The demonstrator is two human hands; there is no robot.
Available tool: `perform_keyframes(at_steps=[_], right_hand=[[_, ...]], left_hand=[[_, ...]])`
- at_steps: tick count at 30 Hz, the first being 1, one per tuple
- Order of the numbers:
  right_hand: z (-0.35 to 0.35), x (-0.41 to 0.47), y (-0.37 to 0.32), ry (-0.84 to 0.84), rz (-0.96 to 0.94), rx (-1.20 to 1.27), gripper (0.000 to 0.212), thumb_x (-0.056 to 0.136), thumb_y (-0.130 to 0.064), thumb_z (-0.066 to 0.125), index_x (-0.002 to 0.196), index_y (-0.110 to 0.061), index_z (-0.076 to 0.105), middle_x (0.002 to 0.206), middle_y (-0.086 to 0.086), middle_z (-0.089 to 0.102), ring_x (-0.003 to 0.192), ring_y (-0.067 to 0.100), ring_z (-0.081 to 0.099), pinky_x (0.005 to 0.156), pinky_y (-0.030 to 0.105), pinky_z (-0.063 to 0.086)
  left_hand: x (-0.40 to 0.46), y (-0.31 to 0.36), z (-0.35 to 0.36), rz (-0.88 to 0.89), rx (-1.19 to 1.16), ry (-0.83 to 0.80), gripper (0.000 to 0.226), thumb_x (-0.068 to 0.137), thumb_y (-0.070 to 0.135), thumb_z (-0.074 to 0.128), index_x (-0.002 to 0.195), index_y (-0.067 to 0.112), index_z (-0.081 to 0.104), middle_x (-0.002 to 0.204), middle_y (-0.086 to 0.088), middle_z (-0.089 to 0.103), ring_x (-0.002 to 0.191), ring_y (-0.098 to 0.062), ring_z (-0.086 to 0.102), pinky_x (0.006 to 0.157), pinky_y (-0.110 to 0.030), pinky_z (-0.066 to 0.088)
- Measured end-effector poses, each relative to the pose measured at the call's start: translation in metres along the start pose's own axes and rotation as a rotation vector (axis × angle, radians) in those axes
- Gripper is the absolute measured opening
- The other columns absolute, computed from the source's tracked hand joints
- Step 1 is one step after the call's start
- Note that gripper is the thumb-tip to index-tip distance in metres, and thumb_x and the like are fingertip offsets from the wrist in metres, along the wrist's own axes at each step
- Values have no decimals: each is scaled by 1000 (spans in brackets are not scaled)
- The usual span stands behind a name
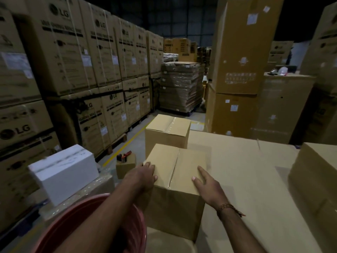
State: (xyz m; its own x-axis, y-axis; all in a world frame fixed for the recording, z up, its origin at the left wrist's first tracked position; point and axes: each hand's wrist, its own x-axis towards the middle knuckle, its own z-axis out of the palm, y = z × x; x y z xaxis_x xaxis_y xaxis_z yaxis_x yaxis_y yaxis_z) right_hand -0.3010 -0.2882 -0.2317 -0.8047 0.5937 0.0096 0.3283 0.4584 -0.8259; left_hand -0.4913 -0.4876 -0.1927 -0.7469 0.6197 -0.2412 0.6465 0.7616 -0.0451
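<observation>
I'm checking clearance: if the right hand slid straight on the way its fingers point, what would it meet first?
The right hand lies flat on the near box, fingers pointing forward and slightly left. Past that top, it would probably meet the taped box behind, though depth between the boxes is unclear.

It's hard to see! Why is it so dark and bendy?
Head view: dim light, black corners. Head view: the wide lens bows the stacked cartons at the edges. Head view: the white box is blurred; the left hand, right hand and taped box look sharp.
</observation>
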Motion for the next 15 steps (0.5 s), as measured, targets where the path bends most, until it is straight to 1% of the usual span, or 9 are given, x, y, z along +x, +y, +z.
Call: perform_keyframes(at_steps=[2, 4, 7, 11, 15], right_hand=[[16, 19, -9, -2, -7, 15, 65, 107, -48, 55, 166, -31, 32, 168, -4, 39, 153, 25, 40, 121, 38, 36], [30, 37, -17, -12, -12, 32, 65, 107, -49, 55, 166, -32, 32, 168, -4, 38, 153, 24, 40, 120, 39, 36], [47, 59, -29, -20, -10, 51, 65, 107, -49, 55, 166, -33, 32, 169, -5, 38, 153, 25, 39, 120, 41, 37], [62, 85, -41, -22, -3, 60, 65, 107, -48, 56, 165, -32, 33, 168, -6, 38, 154, 24, 38, 121, 40, 36], [72, 104, -48, -19, 9, 68, 66, 106, -49, 57, 165, -34, 33, 167, -5, 40, 152, 24, 40, 121, 40, 36]], left_hand=[[4, -13, -8, -24, -20, 3, 66, 110, 54, 27, 166, 19, 18, 175, -7, 14, 159, -31, 14, 126, -55, 25], [5, -22, -14, -55, -44, 6, 72, 109, 61, 23, 168, 22, 11, 176, -2, 6, 161, -30, 8, 125, -56, 24], [12, -37, -16, -82, -73, 13, 76, 108, 63, 20, 168, 22, 1, 177, 0, -4, 162, -28, -1, 126, -55, 20], [32, -58, -16, -84, -108, 55, 74, 109, 62, 16, 168, 21, -2, 176, -2, -6, 162, -28, -6, 128, -51, 11], [50, -73, -13, -78, -138, 78, 73, 109, 60, 15, 168, 21, -2, 176, -3, -7, 162, -28, -7, 130, -49, 9]])
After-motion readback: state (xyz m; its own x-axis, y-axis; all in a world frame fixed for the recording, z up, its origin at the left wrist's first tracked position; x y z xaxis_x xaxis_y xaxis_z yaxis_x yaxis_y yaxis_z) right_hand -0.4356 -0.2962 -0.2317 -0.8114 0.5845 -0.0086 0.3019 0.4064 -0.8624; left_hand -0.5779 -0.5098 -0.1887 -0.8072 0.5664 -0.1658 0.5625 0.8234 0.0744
